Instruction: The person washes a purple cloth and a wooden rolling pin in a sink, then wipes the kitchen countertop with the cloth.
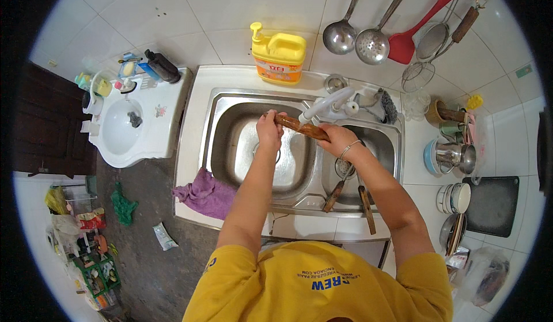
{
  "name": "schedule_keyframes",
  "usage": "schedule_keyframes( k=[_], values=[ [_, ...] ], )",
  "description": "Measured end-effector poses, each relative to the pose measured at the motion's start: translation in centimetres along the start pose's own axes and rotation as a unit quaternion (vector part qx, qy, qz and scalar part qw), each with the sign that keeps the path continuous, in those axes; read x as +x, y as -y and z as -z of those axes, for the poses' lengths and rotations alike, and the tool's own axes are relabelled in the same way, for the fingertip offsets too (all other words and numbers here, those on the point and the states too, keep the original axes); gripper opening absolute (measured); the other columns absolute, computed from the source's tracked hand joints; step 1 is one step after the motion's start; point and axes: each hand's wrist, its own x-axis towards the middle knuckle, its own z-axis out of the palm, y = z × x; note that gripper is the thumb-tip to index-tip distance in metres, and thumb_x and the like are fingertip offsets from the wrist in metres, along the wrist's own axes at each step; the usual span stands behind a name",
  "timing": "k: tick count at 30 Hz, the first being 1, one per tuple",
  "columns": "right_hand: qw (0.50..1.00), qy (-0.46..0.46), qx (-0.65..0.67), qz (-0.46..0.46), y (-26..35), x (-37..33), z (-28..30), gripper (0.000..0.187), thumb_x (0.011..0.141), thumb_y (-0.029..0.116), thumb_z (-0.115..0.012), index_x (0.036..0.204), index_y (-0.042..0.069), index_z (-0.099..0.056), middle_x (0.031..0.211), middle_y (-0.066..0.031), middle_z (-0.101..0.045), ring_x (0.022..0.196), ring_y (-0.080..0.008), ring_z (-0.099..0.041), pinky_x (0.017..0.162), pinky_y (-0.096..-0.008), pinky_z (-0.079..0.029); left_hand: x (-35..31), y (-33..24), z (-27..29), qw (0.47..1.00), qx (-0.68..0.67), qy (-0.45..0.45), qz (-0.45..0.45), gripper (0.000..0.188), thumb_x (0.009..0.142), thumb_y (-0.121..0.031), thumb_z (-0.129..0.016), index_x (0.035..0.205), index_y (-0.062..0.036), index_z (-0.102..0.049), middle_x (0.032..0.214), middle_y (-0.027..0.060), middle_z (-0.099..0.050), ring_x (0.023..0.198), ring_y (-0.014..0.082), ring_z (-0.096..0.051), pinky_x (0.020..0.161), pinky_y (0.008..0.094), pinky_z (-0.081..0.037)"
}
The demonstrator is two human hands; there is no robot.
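Observation:
Over the double steel sink (219, 169), both my hands hold a long, glossy brown wooden utensil (303, 127). Its exact kind is hard to make out, as my fingers cover parts of it. My left hand (269, 132) is closed round the left end, above the larger basin. At the wider right end, my right hand (339, 140), with a bracelet at the wrist, grips it near the divider. The tip of the pale grey faucet (328, 104) points down just above the utensil. Below my right forearm, a wooden-handled strainer (341, 178) and another wooden handle (367, 209) lean in the smaller basin.
A purple cloth (208, 194) lies on the counter's left front corner. Behind the sink stands a yellow pump jug (279, 57). Ladles and a red spatula (402, 46) hang on the wall. Bowls (458, 198) and a dark board (492, 205) are at the right.

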Motion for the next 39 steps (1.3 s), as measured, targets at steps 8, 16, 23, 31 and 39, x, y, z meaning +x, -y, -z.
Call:
schedule_keyframes(
  k=[8, 16, 23, 31, 39],
  values=[
    [0.992, -0.105, 0.066, -0.024, 5.0, 7.4, -6.6, 0.021, 0.078, 0.022, -0.052, 0.094, 0.008, -0.055, 0.086, -0.0166, -0.061, 0.081, -0.0355, -0.060, 0.068, -0.0418, -0.048, -2.7, 1.2, 0.0, 0.996, 0.015, -0.075, -0.042, 0.026, 0.096, -0.028, -0.042, 0.081, -0.0077, -0.046, 0.056, 0.0012, -0.043, 0.041, 0.0115, -0.038, 0.035, 0.0249, -0.030],
    [0.980, -0.092, -0.163, 0.064, 1.3, 4.9, -1.9, 0.021, 0.080, 0.026, -0.053, 0.079, 0.009, -0.066, 0.081, -0.0143, -0.065, 0.077, -0.0292, -0.063, 0.069, -0.0434, -0.048, -1.7, -4.1, 4.7, 0.983, -0.079, -0.144, -0.083, 0.027, 0.097, -0.034, -0.034, 0.086, -0.0108, -0.044, 0.081, 0.0111, -0.062, 0.040, 0.0098, -0.036, 0.035, 0.0227, -0.028],
    [0.986, -0.124, -0.097, 0.055, 2.0, 5.8, -5.6, 0.031, 0.087, 0.037, -0.044, 0.095, 0.010, -0.058, 0.077, -0.0137, -0.064, 0.074, -0.0359, -0.060, 0.067, -0.0456, -0.045, -2.5, -1.4, 1.9, 0.982, -0.094, -0.161, -0.004, 0.036, 0.096, -0.045, -0.032, 0.085, -0.0140, -0.046, 0.077, 0.0087, -0.062, 0.041, 0.0102, -0.034, 0.038, 0.0247, -0.026],
    [0.993, 0.120, 0.008, 0.011, 0.7, 2.2, -1.1, 0.046, 0.076, 0.040, -0.063, 0.101, 0.001, -0.058, 0.094, -0.0183, -0.062, 0.089, -0.0329, -0.060, 0.080, -0.0392, -0.047, -0.5, -2.1, 3.6, 0.978, -0.185, -0.058, -0.076, 0.035, 0.095, -0.043, -0.035, 0.087, -0.0111, -0.047, 0.079, 0.0102, -0.060, 0.075, 0.0213, -0.056, 0.063, 0.0329, -0.045],
    [0.986, -0.064, -0.148, -0.052, 1.6, 0.5, -2.7, 0.027, 0.077, 0.015, -0.058, 0.101, 0.004, -0.051, 0.083, -0.0170, -0.063, 0.075, -0.0320, -0.063, 0.064, -0.0414, -0.050, 0.7, 7.5, -5.0, 0.996, -0.044, -0.018, -0.069, 0.023, 0.087, -0.013, -0.052, 0.102, -0.0008, -0.039, 0.091, 0.0128, -0.056, 0.072, 0.0200, -0.057, 0.057, 0.0340, -0.048]
  ],
)
